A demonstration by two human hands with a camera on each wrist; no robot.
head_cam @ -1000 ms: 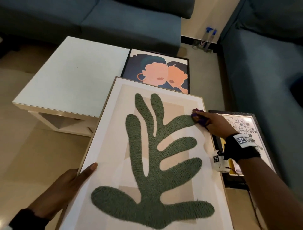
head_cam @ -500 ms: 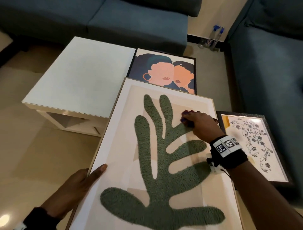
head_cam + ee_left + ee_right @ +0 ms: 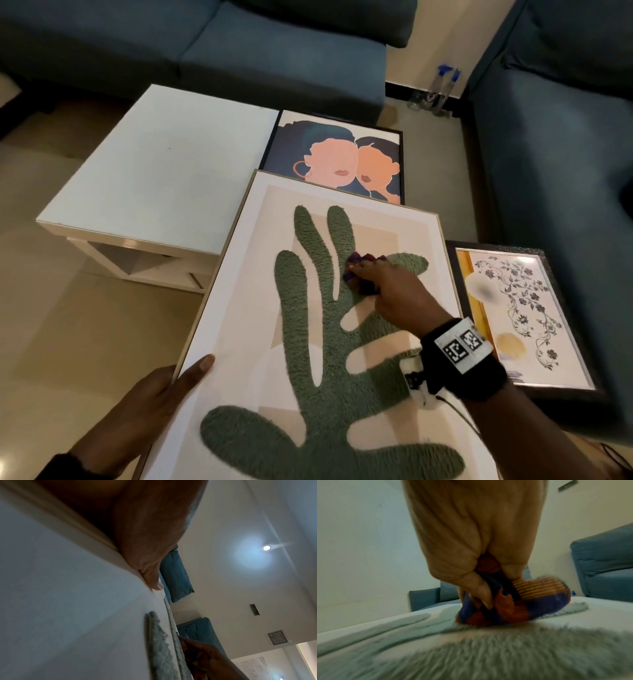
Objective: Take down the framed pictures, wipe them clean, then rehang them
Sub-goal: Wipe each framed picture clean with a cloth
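**Big leaf picture mid-wipe: stiff, wide, best held by its rails**

Large framed picture (image 3: 308, 342): pale thin frame, white mat, green tufted leaf shape; it lies tilted in front of the person, far edge over the portrait picture (image 3: 337, 157), near part toward the lap; what carries its underside is hidden.

Handling, as a judgement: a rigid flat panel, wide for its depth, so probably awkward rather than heavy; it will swing or twist if held at one point; the narrow frame looks smooth and could slip. The wrist view shows fuzzy pile directly under the cloth, so the face seems unglazed and soft; pressing hard may flatten or snag it. Best purchase: both long side rails, opposite each other, never the mat or the pile.

Left hand (image 3: 147, 407): grip clamped on the left rail, thumb lying over the white border, fingers out of sight beneath.

Right hand (image 3: 394, 298): grip closed round a bunched cloth (image 3: 513, 601), blue, orange and striped, pressed onto an upper lobe of the leaf.

Outward: floral picture (image 3: 524, 315) in a dark frame lies to the right, beside the sofa (image 3: 565, 171); white tabletop (image 3: 164, 171) to the left; two spray bottles (image 3: 435, 92) stand on the floor in the far corner.
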